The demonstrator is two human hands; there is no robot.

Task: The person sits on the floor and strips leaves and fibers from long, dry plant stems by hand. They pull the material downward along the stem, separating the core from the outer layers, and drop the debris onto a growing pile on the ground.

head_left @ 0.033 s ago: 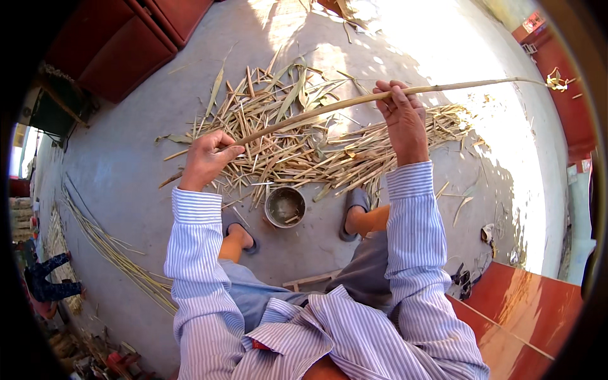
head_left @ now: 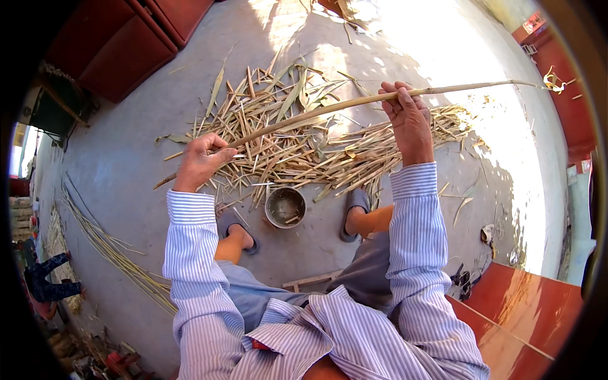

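A long dry plant stalk (head_left: 329, 107) stretches across in front of me, held at a slant with its thin, frayed tip far to the right. My left hand (head_left: 204, 161) is closed around it near the thick end, which sticks out below the wrist. Farther along, my right hand (head_left: 411, 123) pinches the same stalk between thumb and fingers, palm turned up. Beneath both hands lies a loose heap of short cut stalks (head_left: 272, 158) and some dry leaves. Close to my feet stands a round metal bowl (head_left: 278, 224) holding murky liquid with small bits in it.
Thin long stalks (head_left: 120, 256) lie on the grey floor to my left. Dark red furniture (head_left: 120, 50) stands at the far left. A glossy red surface (head_left: 519, 310) is at the near right. Another person (head_left: 49, 278) in dark patterned clothing shows at the left edge.
My left hand has shifted slightly left and down, while my right hand has moved a little to the right. The stalk stays in both hands.
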